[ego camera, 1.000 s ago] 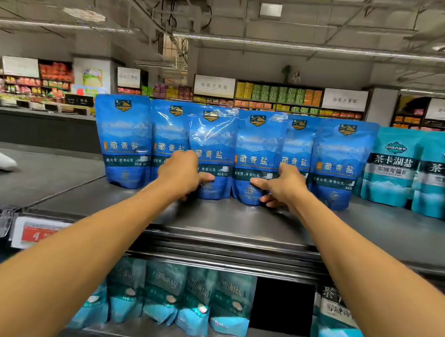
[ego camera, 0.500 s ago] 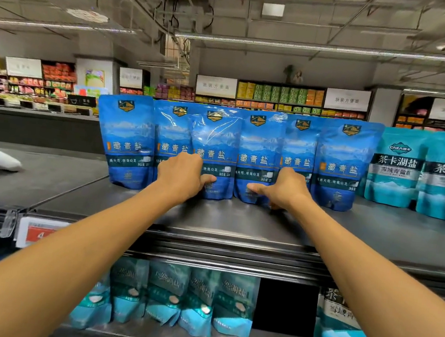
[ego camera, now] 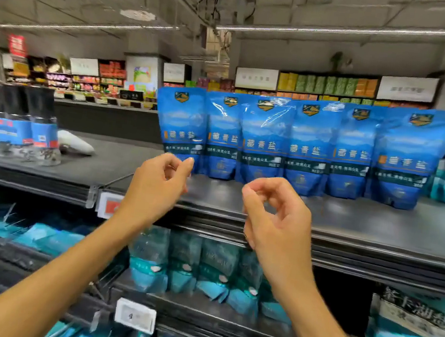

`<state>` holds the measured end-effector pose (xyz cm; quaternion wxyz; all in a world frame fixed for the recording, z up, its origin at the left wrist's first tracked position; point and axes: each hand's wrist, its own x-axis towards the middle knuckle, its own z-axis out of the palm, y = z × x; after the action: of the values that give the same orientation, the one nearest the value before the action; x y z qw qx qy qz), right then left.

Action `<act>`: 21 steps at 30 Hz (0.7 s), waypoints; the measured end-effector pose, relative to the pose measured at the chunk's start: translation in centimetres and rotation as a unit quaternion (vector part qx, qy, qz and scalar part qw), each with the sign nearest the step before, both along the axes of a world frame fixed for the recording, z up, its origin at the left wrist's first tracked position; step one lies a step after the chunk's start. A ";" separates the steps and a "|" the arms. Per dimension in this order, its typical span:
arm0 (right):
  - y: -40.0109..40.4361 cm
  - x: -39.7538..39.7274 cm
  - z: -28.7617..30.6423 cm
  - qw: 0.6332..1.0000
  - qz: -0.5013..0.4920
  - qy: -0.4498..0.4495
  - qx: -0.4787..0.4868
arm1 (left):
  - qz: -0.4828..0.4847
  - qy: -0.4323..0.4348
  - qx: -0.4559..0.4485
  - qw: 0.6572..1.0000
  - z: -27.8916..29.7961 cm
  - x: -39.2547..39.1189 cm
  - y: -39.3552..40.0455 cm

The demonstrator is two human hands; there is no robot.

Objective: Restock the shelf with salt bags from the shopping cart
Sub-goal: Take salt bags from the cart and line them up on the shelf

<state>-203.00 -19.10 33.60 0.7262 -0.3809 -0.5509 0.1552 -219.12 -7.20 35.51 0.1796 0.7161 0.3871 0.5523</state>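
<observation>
Hands hang in front of the shelf, holding nothing: the left hand [ego camera: 157, 188] and the right hand [ego camera: 276, 222] both have loosely curled fingers, short of the shelf [ego camera: 349, 220] edge. Bare dark shelf top lies between them and six blue salt bags [ego camera: 306, 148], upright in a touching row farther back.

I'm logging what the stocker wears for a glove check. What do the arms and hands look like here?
Both arms are bare as far as the frame shows: no sleeves come into view. The left hand and the right hand wear no gloves, and there is no watch or wristband. Whether a ring is worn cannot be told.
</observation>
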 end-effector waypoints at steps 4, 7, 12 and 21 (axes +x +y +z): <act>1.4 -6.9 -4.3 0.993 0.115 0.007 -0.019 | 0.029 -0.095 -0.007 0.995 -4.5 -8.8 -2.9; 3.0 -13.3 -7.6 0.979 0.199 0.009 -0.047 | 0.093 -0.136 -0.045 0.985 -8.8 -16.7 -5.2; 5.1 -25.1 -13.3 0.947 0.297 -0.001 -0.121 | 0.258 -0.181 -0.119 0.942 -16.6 -31.1 -10.2; 6.9 -48.0 -28.6 0.858 0.386 -0.104 -0.321 | 0.469 -0.245 -0.303 0.793 -35.6 -54.9 -15.7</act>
<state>-251.04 -12.15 5.03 0.3841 -0.3634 -0.6454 0.5512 -273.98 -22.86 -0.05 0.1948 0.1962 0.7660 0.5803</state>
